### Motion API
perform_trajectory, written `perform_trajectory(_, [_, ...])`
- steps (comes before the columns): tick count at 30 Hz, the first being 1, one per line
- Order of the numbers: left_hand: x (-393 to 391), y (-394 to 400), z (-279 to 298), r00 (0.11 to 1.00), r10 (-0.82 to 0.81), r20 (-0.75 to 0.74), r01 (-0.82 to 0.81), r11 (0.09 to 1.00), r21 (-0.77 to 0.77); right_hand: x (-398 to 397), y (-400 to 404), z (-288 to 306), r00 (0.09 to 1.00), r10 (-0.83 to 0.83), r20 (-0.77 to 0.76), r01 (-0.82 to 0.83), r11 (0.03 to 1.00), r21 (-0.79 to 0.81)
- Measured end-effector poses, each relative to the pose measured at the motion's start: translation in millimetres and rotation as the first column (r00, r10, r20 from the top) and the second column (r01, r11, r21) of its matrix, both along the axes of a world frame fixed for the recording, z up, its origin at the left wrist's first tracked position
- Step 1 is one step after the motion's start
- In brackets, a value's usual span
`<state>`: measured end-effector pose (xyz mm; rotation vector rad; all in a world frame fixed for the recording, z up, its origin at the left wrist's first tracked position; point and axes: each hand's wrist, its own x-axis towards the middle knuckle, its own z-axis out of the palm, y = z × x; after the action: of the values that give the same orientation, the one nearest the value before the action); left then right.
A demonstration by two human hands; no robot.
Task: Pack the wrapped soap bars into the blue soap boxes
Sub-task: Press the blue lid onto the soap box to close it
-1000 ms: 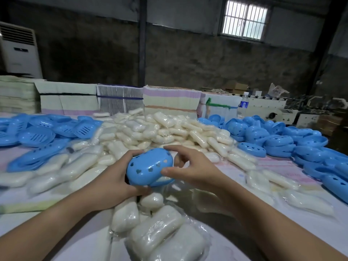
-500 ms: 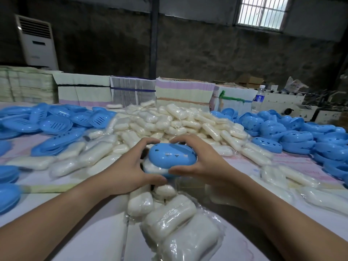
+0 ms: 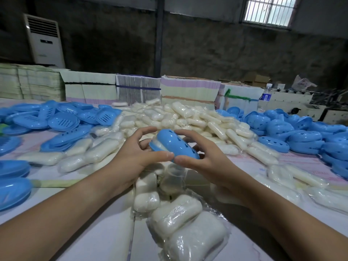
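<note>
Both my hands hold one blue soap box (image 3: 174, 143) above the table, tilted with its holed lid facing up and right. A white wrapped soap bar (image 3: 157, 145) shows in the gap between lid and base on the left side. My left hand (image 3: 135, 157) grips the box's left end, thumb along the near edge. My right hand (image 3: 205, 157) grips the right end, fingers curled over the lid. A big heap of wrapped soap bars (image 3: 188, 117) lies behind, and more wrapped bars (image 3: 177, 210) lie just below my hands.
Blue slotted box bases (image 3: 62, 119) are piled at the left, blue holed lids (image 3: 293, 132) at the right. Stacks of flat cartons (image 3: 188, 89) line the far edge. A water bottle (image 3: 265, 95) stands at the back right, a white air conditioner (image 3: 45, 40) at the back left.
The box has turned in my hands from lid facing me to lid flat, then tilted with its left end raised. My thumbs have come together at its near edge.
</note>
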<state>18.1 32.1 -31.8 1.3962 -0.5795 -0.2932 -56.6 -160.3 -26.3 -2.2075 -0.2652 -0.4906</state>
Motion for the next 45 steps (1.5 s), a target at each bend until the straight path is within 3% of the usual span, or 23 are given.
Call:
perform_trajectory(5, [-7.0, -7.7, 5.1, 0.971, -0.052, -0.235, -0.017, 0.96, -0.281, 3.3, 10.5, -2.1, 0.998, -0.05, 0.029, 0.043, 0.981, 0.19])
perform_trajectory(10, [-16.0, -14.3, 2.4, 0.951, -0.18, -0.253, 0.064, 0.91, -0.409, 5.8, 16.4, -4.2, 0.996, -0.089, 0.021, 0.081, 0.96, 0.268])
perform_trajectory(19, [-10.5, -12.0, 1.2, 0.968, -0.119, -0.222, 0.055, 0.96, -0.274, 3.0, 9.5, 0.8, 0.999, 0.031, -0.043, -0.017, 0.957, 0.288])
perform_trajectory(27, [-6.1, -8.7, 3.9, 0.962, -0.198, -0.189, 0.164, 0.969, -0.182, -0.1, 6.1, 4.2, 0.998, 0.038, -0.056, -0.023, 0.97, 0.241])
perform_trajectory(32, [-10.8, -11.4, 4.7, 0.957, -0.246, -0.151, 0.223, 0.962, -0.157, -5.9, -2.4, 14.2, 0.987, 0.076, -0.141, -0.045, 0.976, 0.213])
perform_trajectory(45, [-8.7, -7.4, 5.8, 0.949, -0.257, -0.181, 0.225, 0.958, -0.179, 2.4, 8.3, -3.7, 0.999, -0.011, -0.03, 0.016, 0.979, 0.203])
